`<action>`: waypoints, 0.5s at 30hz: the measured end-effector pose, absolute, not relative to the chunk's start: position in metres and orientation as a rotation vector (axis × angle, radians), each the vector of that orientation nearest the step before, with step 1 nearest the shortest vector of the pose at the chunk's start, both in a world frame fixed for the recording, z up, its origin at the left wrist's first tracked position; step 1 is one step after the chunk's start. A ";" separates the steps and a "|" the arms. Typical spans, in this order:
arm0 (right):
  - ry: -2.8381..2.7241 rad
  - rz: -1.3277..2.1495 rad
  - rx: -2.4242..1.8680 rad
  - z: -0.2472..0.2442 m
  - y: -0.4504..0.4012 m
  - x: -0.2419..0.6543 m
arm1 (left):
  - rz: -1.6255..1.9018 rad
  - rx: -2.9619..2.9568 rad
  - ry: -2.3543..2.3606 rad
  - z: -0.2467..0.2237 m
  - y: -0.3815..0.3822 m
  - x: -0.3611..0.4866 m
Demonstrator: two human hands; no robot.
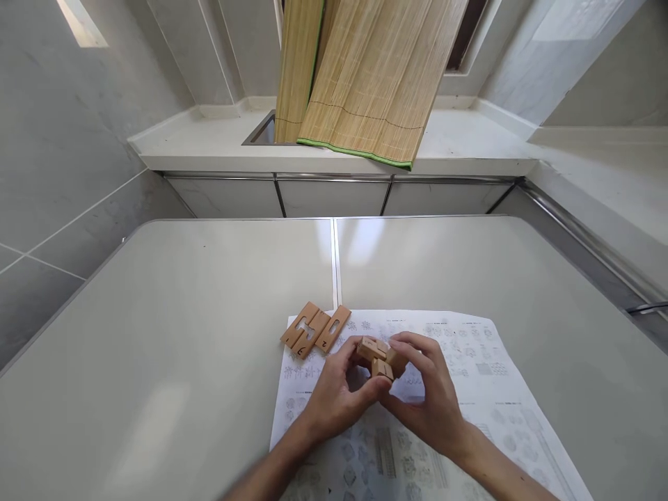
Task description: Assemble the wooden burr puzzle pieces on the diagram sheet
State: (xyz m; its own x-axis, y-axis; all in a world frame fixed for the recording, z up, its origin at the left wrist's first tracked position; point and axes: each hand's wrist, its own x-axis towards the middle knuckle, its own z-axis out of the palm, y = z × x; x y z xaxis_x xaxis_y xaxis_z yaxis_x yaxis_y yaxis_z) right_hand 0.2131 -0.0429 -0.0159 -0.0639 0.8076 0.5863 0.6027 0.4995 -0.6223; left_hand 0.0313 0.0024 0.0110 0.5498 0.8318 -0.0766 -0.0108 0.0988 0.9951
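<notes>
Between my two hands is a cluster of small wooden blocks (383, 367), fitted against one another above a printed sheet (470, 390). My left hand (344, 390) grips its left side, with the thumb along the bottom. Fingers and thumb of my right hand (428, 390) close on its right side. Flat wooden pieces (307, 330) with dark numbers and cut-out slots lie at the sheet's upper left edge. Beside them on the right rests another slotted piece (334, 328) marked 2. My fingers hide part of the cluster.
The pale table (156, 313) has a seam running down its middle. Beyond its far edge are a white counter (209, 149) and a sink corner (261, 132), with bamboo mats (370, 83) hanging over them.
</notes>
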 end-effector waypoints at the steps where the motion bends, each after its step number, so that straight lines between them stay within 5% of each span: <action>1: -1.757 0.258 -1.185 -0.015 -0.043 0.213 | 0.746 1.322 0.800 0.011 0.004 0.029; 15: -1.879 0.548 -1.347 -0.020 -0.034 0.218 | 0.868 1.259 0.831 0.009 0.018 0.016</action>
State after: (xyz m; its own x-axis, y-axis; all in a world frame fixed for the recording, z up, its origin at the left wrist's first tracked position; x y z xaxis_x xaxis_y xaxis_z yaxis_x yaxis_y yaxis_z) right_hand 0.2184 -0.0342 -0.0195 -0.1681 0.9316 0.3224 0.6120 0.3550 -0.7067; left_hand 0.0162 0.0178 0.0095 0.4424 0.8955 -0.0485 -0.0877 0.0971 0.9914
